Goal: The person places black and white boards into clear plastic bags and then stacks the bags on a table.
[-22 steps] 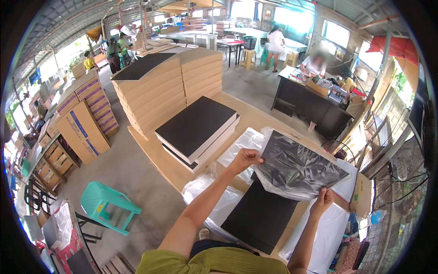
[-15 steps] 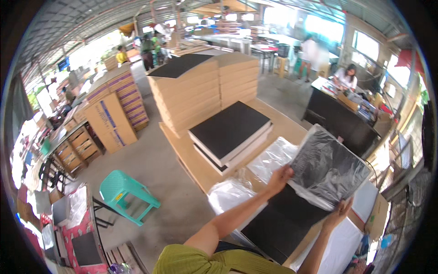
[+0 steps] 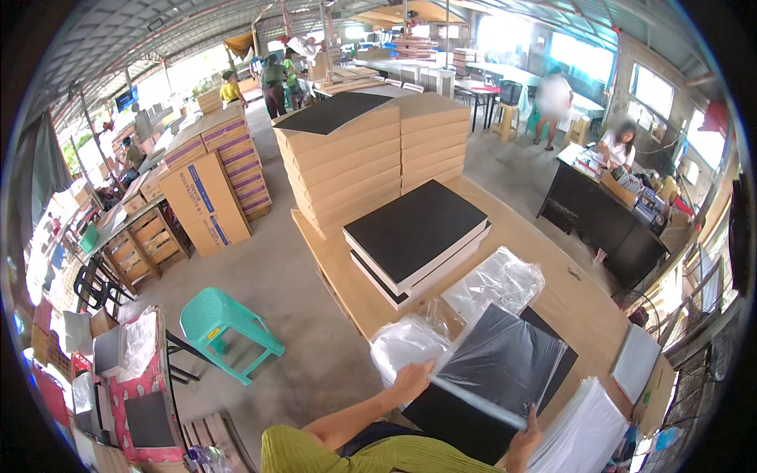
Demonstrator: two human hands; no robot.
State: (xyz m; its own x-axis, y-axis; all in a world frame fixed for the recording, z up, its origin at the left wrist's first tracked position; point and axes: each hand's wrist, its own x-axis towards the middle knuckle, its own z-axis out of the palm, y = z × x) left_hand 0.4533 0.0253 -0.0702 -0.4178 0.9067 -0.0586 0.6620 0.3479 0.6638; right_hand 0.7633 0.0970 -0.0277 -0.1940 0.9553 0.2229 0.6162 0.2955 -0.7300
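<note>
Between my hands is a black sheet in a clear plastic sleeve (image 3: 501,359), tilted above other black boards (image 3: 457,422) on the table. My left hand (image 3: 413,381) grips its left corner. At its lower right corner, my right hand (image 3: 527,438) has closed fingers on the edge. Crumpled clear plastic (image 3: 406,347) lies just left of the sleeve, and more clear plastic wrap (image 3: 505,280) sits beyond it. A stack of white-edged black boards (image 3: 418,229) stands farther off on the same table.
Brown wrapped stacks (image 3: 347,158) rise at the back of the wooden table (image 3: 552,252). White plastic sheets (image 3: 579,433) lie by my right hand. A green stool (image 3: 225,323) stands on the floor to the left. One person (image 3: 619,146) sits at a black desk (image 3: 595,213); others are farther back.
Both hands have brought the sleeved sheet down and to the left, nearer my body. It was raised over the table's right side before. The view has shifted slightly.
</note>
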